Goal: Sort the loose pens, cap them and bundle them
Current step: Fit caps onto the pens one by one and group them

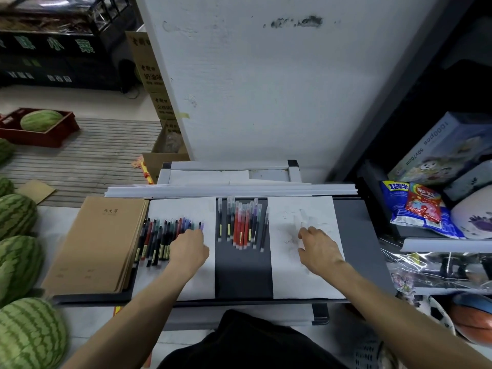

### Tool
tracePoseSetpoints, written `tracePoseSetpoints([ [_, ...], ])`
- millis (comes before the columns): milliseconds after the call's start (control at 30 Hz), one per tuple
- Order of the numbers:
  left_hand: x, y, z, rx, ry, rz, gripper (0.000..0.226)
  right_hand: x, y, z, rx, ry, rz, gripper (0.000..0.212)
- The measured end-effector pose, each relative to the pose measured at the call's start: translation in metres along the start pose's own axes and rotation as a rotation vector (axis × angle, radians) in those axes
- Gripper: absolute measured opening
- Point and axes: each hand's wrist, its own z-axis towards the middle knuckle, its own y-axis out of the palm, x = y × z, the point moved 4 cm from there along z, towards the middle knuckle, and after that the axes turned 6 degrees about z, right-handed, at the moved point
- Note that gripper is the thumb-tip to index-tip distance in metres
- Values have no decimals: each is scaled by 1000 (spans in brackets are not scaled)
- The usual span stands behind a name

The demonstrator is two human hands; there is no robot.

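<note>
On a dark table [243,275] lie two white paper sheets. The left sheet [197,278] carries a fan of several uncapped pens [159,238], dark, red and blue. My left hand [189,250] rests on the right end of that fan, fingers over a pen near a purple tip; whether it grips one I cannot tell. Between the sheets lies a row of capped pens [241,226], red and dark, with clear caps. On the right sheet [306,275] lie faint clear caps [302,217]. My right hand [318,249] reaches over them, fingers curled at a cap.
A stack of brown notebooks [98,243] lies at the table's left end. White rails [231,190] run along the back edge before a white wall. Watermelons [29,334] stand on the floor at left. Shelves with snack bags [418,209] and boxes crowd the right.
</note>
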Motion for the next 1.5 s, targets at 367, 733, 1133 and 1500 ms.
tracePoseSetpoints([
  [367, -8, -9, -11, 0, -43, -29, 12, -1, 7, 9, 32, -51, -51, 34],
  [733, 8, -11, -46, -115, 118, -593, 34, -3, 3, 10, 144, 74, -64, 19],
  [1133, 28, -67, -94, 45, 410, -848, 24, -68, -63, -44, -54, -49, 1426, 22],
  [1500, 34, -107, -108, 214, 490, -769, 17, -91, -117, -71, -48, -281, 1387, 13],
])
